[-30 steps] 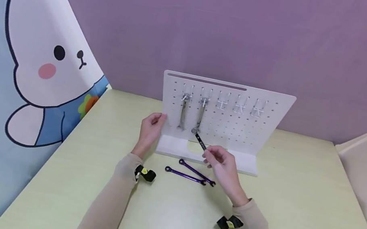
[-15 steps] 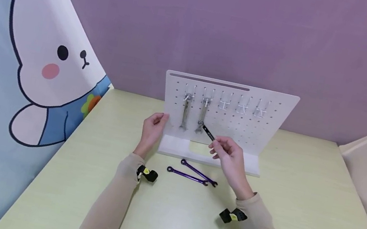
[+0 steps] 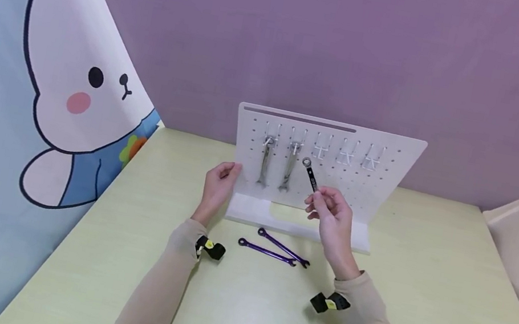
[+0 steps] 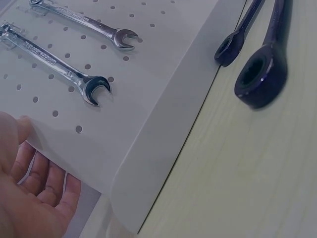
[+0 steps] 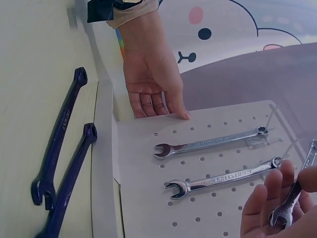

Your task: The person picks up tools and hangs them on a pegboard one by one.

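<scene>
My right hand pinches a chrome combination wrench between thumb and fingers. Its ring end points up and left before the white pegboard, below the middle hook. In the right wrist view its open end shows by the palm. My left hand holds the pegboard's left edge, thumb on the front face and fingers behind. Two chrome wrenches, one at the far left and one beside it, hang from hooks by their ring ends, open ends down.
Two purple wrenches, a nearer one and a farther one, lie on the table before the pegboard's base, open ends overlapping. Three more wire hooks line the board's upper right. A purple backdrop stands behind.
My right hand has risen and moved right with its wrench. The wrench's ring end has left the second hanging wrench's lower end and tilts more upright. My left hand stays at the board's edge.
</scene>
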The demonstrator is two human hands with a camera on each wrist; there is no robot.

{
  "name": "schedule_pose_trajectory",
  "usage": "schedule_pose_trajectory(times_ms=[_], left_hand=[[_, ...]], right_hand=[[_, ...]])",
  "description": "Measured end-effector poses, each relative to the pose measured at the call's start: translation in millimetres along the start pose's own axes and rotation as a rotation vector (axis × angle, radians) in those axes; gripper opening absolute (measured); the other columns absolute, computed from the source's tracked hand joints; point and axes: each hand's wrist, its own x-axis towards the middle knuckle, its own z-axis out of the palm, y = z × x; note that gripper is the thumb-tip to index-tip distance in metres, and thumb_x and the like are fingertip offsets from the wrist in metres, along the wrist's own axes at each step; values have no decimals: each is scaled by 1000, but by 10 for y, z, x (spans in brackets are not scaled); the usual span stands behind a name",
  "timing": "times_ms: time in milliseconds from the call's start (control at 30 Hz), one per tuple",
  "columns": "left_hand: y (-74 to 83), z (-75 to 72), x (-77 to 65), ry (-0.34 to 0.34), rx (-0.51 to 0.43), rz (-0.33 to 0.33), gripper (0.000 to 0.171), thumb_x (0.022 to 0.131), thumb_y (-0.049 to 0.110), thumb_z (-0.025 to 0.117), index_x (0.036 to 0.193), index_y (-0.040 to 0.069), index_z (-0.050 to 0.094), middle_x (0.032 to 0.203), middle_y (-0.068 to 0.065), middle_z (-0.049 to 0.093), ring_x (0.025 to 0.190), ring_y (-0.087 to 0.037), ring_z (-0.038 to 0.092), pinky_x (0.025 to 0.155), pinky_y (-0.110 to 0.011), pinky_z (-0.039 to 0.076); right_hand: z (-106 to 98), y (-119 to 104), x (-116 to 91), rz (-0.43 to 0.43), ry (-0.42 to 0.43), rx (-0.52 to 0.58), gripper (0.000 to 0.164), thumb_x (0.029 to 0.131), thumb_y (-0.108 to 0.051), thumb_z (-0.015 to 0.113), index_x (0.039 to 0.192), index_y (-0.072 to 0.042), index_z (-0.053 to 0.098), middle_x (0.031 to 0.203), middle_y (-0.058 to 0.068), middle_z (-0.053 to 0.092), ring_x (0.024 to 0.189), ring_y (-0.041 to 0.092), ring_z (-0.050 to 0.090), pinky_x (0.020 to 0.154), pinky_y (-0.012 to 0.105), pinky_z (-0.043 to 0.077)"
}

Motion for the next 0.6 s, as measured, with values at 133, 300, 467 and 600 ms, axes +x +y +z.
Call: schedule_pose_trajectory(times_ms=[133, 300, 467, 600], left_hand=[[6, -6, 0, -1, -9, -6, 37, 107, 32, 66, 125, 0, 73, 116, -20, 75, 100, -20, 65, 86, -26, 51], [-8, -10, -1, -5, -15, -3, 36, 107, 31, 66, 123, 0, 73, 116, -19, 75, 99, -18, 64, 85, -25, 50], [-15, -11, 0, -4, -21, -5, 34, 107, 30, 66, 122, 0, 74, 115, -19, 76, 97, -17, 64, 84, -23, 50], [-10, -9, -1, -6, -34, 1, 34, 107, 30, 67, 121, 0, 74, 114, -18, 76, 97, -17, 64, 85, -24, 50]], right_hand=[[15, -5, 3, -20, 22, 25, 10, 111, -5, 51, 117, 0, 57, 88, -10, 71, 77, 8, 64, 72, 23, 57], [25, -17, 1, -37, 49, 34, 10, 112, -7, 49, 116, -2, 56, 87, -9, 71, 77, 9, 64, 71, 22, 55], [24, -9, 13, -27, 48, 36, 10, 113, -8, 47, 116, -2, 55, 87, -11, 71, 78, 9, 64, 72, 23, 55], [21, 13, 22, -18, 53, 40, 10, 113, -8, 47, 117, -2, 54, 86, -12, 71, 78, 8, 64, 71, 23, 55]])
